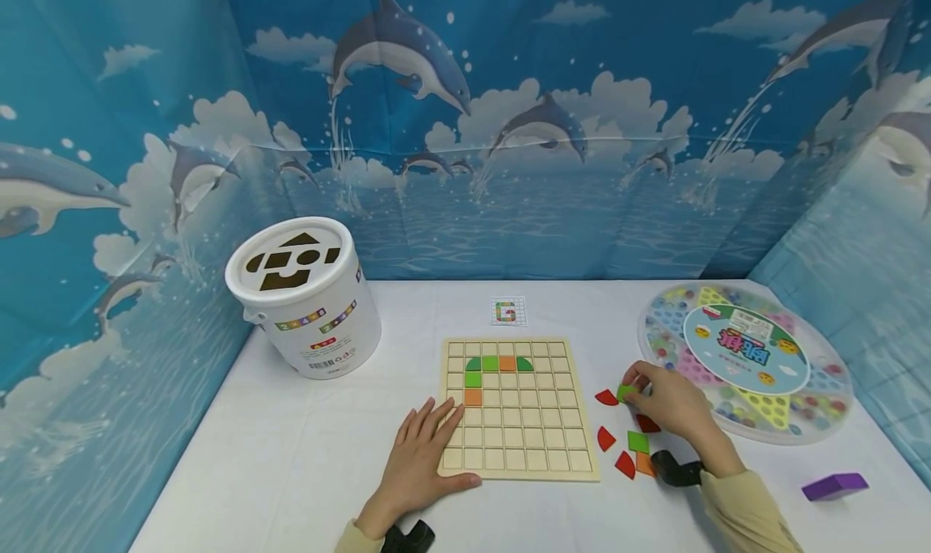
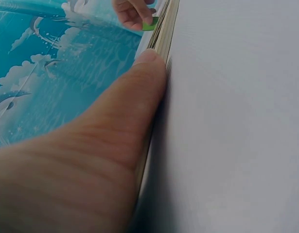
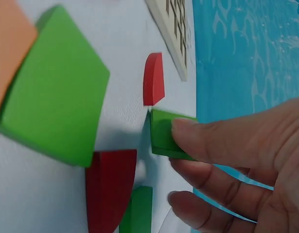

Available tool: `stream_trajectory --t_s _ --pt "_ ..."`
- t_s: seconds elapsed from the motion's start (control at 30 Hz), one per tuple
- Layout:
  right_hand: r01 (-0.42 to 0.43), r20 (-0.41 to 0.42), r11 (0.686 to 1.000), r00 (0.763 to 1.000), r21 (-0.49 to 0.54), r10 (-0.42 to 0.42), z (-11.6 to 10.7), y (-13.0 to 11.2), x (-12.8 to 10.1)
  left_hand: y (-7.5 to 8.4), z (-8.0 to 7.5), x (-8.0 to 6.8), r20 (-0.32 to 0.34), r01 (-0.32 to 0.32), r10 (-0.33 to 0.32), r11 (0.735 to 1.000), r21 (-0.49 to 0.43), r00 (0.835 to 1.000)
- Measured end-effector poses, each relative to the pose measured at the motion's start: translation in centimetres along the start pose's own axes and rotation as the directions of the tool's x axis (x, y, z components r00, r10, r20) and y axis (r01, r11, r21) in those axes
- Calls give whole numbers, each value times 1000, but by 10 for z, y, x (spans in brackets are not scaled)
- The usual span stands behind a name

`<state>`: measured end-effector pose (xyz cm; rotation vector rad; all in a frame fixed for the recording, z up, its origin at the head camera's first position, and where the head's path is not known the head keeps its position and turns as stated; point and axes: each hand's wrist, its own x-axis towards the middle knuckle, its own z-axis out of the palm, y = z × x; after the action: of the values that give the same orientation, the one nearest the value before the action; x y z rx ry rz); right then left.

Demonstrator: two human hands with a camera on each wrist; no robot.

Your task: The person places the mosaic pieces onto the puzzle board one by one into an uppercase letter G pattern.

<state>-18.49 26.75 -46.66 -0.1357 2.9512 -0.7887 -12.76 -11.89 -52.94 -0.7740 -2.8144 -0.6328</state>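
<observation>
Tbl (image 1: 291, 456), tub (image 1: 330, 322), red pcs (image 1: 606, 438) nr R hand (image 1: 672, 403)

- Bare left hand (image 1: 419, 456): palm down, fingers spread toward one o'clock, thumb toward three o'clock.
- Bare right hand (image 1: 669, 399): thumb and fingers pinched, aimed at ten o'clock.
- Right forearm (image 1: 720, 454), beige fabric sleeve (image 1: 749, 514): angled toward eleven o'clock.

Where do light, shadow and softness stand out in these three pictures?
Head view: fairly even light, with a pale, washed-out patch on the curtain at far right; left wrist view: dimmer, the left hand large and slightly soft, dark shadow on the cloth along the board; right wrist view: soft shadow beside the held green block.
</observation>
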Motion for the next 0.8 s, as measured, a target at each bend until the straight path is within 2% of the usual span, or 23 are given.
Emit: stream_trajectory --t_s 0.17,0.4,0.6,0.8 --pt "41 -79 999 996 20 -39 2 -6 -1 0 0 0 -3 -5 5 1000 1 1000" --pt "138 -194 987 974 80 -120 10 -29 0 -1 -1 -1 -6 -9 9 1000 -10 1000" --pt "235 -200 965 957 113 -210 30 -61 1 -2 0 -1 -9 -10 10 1000 -10 1000" --pt "321 -162 933 941 161 -296 54 -87 3 -2 1 -1 -2 -7 7 1000 -9 1000"
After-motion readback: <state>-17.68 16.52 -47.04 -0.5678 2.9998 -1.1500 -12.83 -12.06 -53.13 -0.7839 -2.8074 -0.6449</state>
